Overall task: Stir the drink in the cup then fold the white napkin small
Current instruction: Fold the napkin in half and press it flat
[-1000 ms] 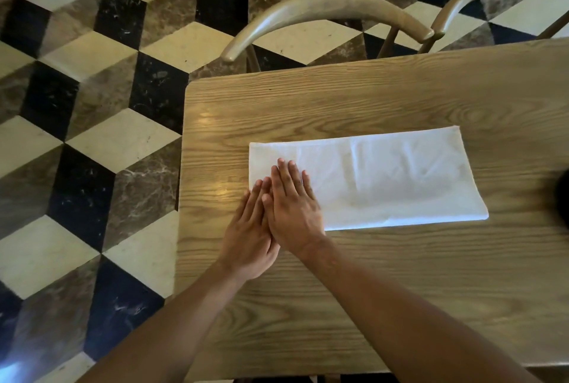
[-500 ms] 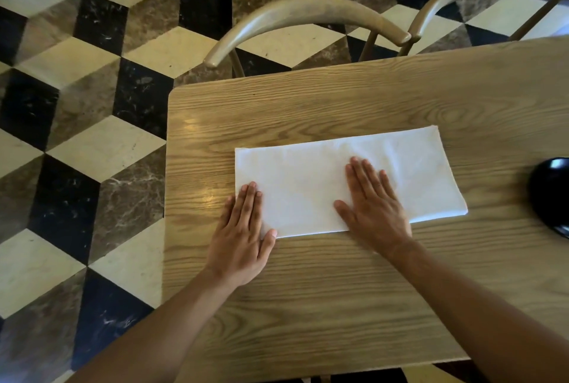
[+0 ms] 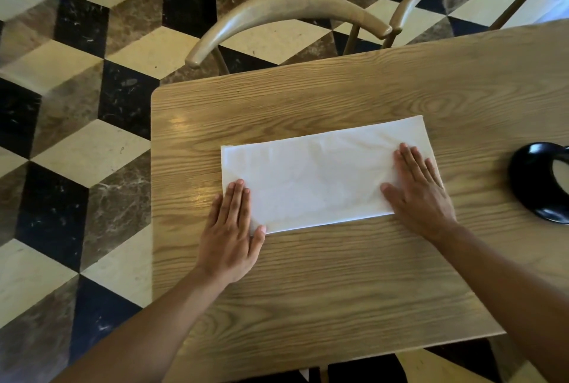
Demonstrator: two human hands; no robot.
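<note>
Item: white napkin (image 3: 317,179). Location: flat on the wooden table (image 3: 308,275), lying as 1 long rectangle running left to right, near edge toward the person. Layers: it reads as already folded over, though the count cannot be told.

Material, judged: thin, soft, very light; no stiffness of its own. Faint wrinkles show across the middle. Likely to slide on the smooth table top and to spring open along a crease unless pressed. Tears more easily than it bends a hand.

Hands: left hand (image 3: 231,228) flat, fingers straight and together, pressing the near-left corner, palm mostly on bare wood. Right hand (image 3: 418,191) flat, fingers slightly spread, pressing the right end. Neither pinches anything.

Where to take hold, judged: pinch 1 short end at both corners, lift low, carry it over to the opposite short end, then press the new crease flat.

Also present: black cup (image 3: 537,182), at the table's right, apart from the napkin; contents partly seen, pale.
</note>
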